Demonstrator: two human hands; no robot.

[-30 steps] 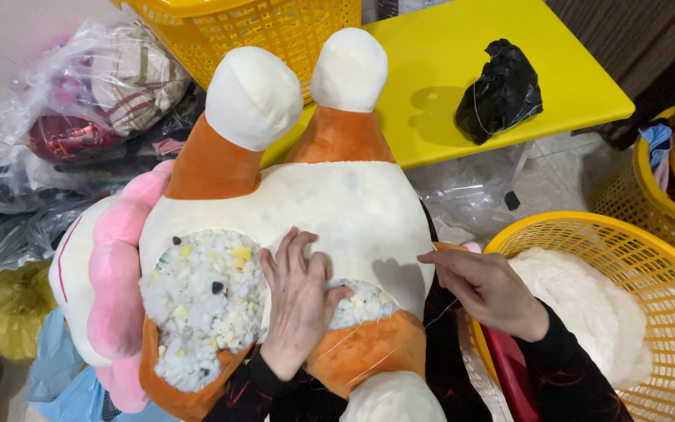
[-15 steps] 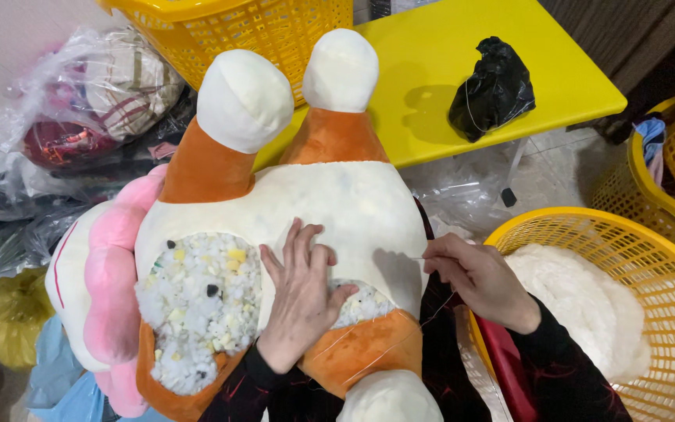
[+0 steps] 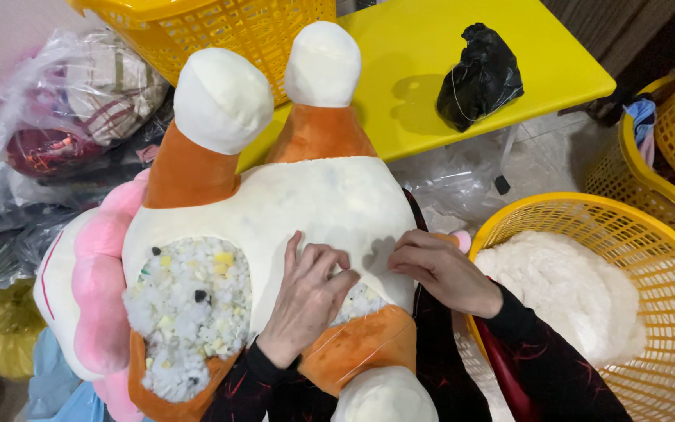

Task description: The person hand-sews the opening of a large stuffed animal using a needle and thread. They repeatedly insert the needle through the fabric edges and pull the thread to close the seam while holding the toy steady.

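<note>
A big plush toy (image 3: 306, 195) in cream and orange lies on my lap, its two white-tipped legs pointing away from me. A wide open seam on its left side shows shredded foam stuffing (image 3: 189, 312). My left hand (image 3: 306, 301) lies flat on the cream fabric beside a smaller gap in the seam, pressing it down. My right hand (image 3: 443, 270) rests on the fabric just right of that gap, its fingertips pinched together at the seam edge. Whether they hold a needle or thread I cannot tell.
A yellow basket (image 3: 666, 234) with white fluffy filling (image 3: 564, 293) stands at my right. A yellow table (image 3: 423, 62) ahead carries a black bag (image 3: 482, 74) and another yellow basket (image 3: 220, 27). Plastic bags of fabric (image 3: 80, 101) and a pink and white plush (image 3: 87, 289) lie at the left.
My right hand has moved left along the seam, closer to my left hand. My left hand has stayed pressed on the fabric.
</note>
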